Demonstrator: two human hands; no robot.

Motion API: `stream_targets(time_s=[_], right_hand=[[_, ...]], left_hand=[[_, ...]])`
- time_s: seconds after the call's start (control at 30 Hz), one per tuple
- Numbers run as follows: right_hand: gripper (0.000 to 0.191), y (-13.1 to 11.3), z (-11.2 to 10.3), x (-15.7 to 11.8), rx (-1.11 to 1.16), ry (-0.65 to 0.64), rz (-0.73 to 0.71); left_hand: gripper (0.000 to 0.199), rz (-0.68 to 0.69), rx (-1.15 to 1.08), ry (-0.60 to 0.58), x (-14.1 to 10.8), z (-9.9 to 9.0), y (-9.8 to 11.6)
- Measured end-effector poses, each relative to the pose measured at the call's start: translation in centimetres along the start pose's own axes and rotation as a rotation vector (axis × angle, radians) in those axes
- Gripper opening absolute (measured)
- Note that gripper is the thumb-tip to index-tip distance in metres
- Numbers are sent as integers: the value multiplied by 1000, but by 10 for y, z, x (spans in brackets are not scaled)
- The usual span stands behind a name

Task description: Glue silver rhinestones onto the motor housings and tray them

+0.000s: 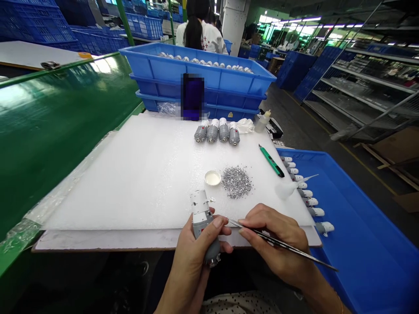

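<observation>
My left hand (203, 240) is closed around a grey-and-white cylindrical part (199, 209), its white end tilted up and away from me. Between the fingers of my right hand (278, 240) are metal tweezers (294, 249), their tips close to my left fingertips; whether they pinch anything is too small to tell. Just beyond the part stands a small round dish (213, 178) with pale contents. A pile of tiny shiny silvery pieces (236, 181) lies to its right. Several similar grey-and-white parts (212, 131) stand in a row farther back.
White foam sheeting (131, 174) covers the table. A green utility knife (271, 160), a squeeze bottle (262, 122) and a translucent dropper bottle (286, 189) lie to the right. A blue tray (366, 244) there holds several parts. Stacked blue crates (199, 85) stand behind; a person (199, 30) sits beyond.
</observation>
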State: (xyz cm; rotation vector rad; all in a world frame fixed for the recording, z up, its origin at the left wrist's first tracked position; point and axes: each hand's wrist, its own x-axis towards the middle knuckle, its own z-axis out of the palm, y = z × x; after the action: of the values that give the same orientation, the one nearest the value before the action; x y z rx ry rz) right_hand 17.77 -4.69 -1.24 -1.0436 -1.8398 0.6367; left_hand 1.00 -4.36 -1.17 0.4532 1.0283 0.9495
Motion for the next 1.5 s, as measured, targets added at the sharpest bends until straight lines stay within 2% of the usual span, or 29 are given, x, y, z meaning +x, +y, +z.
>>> stream_targets(time_s=[0.1, 0.3, 0.43, 0.5, 0.6, 0.77, 1.03, 1.2, 1.33, 1.5], right_hand=[[17, -5, 0, 2, 24, -20, -30], [13, -13, -2, 6, -23, -105, -101], [15, -19, 0, 5, -10, -77, -128], [17, -21, 3, 3, -9, -37, -120], [20, -24, 8, 2, -27, 20, -136], [18, -26, 14, 3, -61, 51, -193], [13, -25, 15, 1, -150, 19, -249], [13, -23, 17, 2, -177, 7, -261], [13, -22, 18, 1, -129, 22, -226], [11, -21, 13, -1, 46, 0, -21]], left_hand=[[30, -22, -38, -48, 2, -1, 0], [28, -4, -20, -43, -1, -3, 0], [16, -68, -145, -59, -4, -5, -1], [12, -139, -264, -22, -5, -6, -1], [12, -231, -435, 100, -8, -6, -1], [7, -320, -565, 212, -12, -1, 3], [10, -316, -616, 281, -13, 3, 4], [10, -283, -591, 270, -15, 4, -1], [10, -279, -583, 253, -17, 5, -1], [11, -317, -536, 235, -17, 1, 1]])
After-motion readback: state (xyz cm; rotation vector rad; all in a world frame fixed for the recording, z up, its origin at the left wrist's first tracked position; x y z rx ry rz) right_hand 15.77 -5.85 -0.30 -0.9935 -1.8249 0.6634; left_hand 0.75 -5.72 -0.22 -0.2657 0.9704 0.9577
